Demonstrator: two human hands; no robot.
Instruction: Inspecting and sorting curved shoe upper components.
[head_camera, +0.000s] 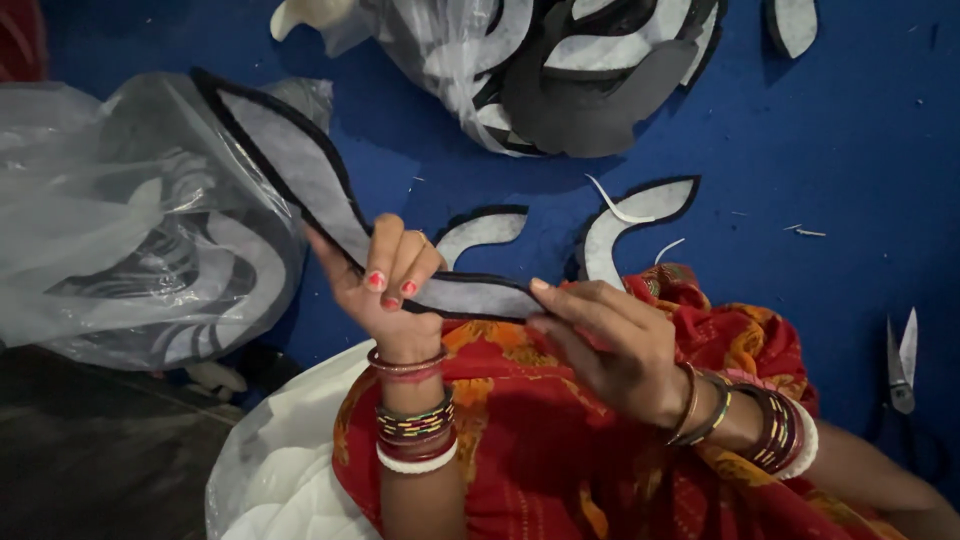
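Bags (120, 230) hide most cut pieces; scissors (902, 365) partly dark. Strip (330, 210) long, wavy, grey with black edge, held up over red cloth (560, 440). Left hand (390, 290) grip closed tight on strip middle. Right hand (610, 345) grip pinches strip end. Two loose pieces (630, 225) on blue floor (860, 150).

blue mat (860, 150), cut pieces (640, 215), scissors (902, 365)

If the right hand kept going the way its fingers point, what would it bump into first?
The right hand points left along the curved grey piece it holds. It would probably meet the left hand first, which grips the same piece, though depth is hard to judge.
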